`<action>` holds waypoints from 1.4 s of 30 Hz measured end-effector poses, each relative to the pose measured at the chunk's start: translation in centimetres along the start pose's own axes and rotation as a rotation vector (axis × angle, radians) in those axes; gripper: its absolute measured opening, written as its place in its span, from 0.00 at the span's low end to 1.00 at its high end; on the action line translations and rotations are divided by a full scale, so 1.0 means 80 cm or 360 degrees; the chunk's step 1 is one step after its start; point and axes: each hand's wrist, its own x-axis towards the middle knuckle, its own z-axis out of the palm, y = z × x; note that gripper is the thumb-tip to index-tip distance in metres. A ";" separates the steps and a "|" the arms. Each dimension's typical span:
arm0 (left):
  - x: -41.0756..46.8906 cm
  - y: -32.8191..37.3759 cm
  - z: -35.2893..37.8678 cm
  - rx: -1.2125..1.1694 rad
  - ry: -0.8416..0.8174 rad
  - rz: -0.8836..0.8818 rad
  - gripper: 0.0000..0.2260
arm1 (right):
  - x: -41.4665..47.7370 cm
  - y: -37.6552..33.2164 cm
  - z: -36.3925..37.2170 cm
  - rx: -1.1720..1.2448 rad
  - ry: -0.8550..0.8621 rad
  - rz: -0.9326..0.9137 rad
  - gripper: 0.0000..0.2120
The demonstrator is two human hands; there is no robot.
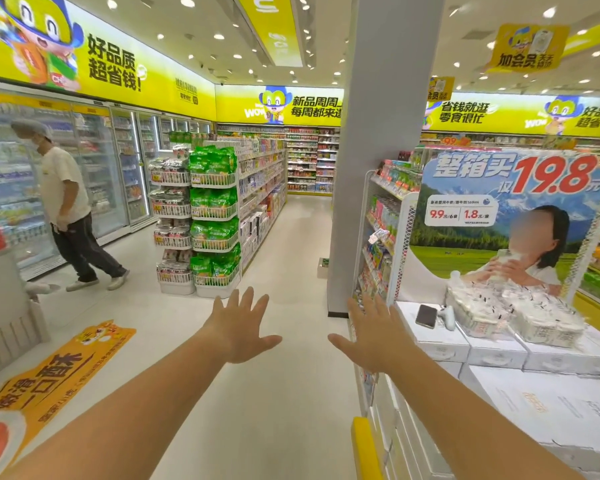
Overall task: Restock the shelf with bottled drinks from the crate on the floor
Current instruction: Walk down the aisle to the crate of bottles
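Observation:
I stand in a shop aisle with both arms stretched out in front of me. My left hand is spread flat, palm down, fingers apart, holding nothing. My right hand is spread the same way, close to the end of a white wire shelf stocked with small packaged drinks. A small green-topped box sits on the floor by the grey pillar, far ahead of my hands. No crate of bottled drinks shows in the view.
A grey pillar rises ahead on the right. Stacked white cartons carry milk packs, a phone and a white handheld device. A shelf end with green bags stands mid-aisle. A person walks past coolers at left. An orange sticker lies on the floor.

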 end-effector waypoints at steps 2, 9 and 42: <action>0.051 -0.019 0.008 0.0026 0.0037 0.0018 0.40 | 0.050 -0.006 0.011 0.0005 0.0025 -0.0004 0.42; 0.226 -0.068 0.060 -0.0046 0.0040 0.0070 0.40 | 0.233 -0.016 0.063 -0.0002 -0.0008 0.0000 0.42; 1.340 -0.458 0.204 0.0052 -0.0065 0.0192 0.40 | 1.376 -0.029 0.290 0.0038 -0.0104 0.0192 0.42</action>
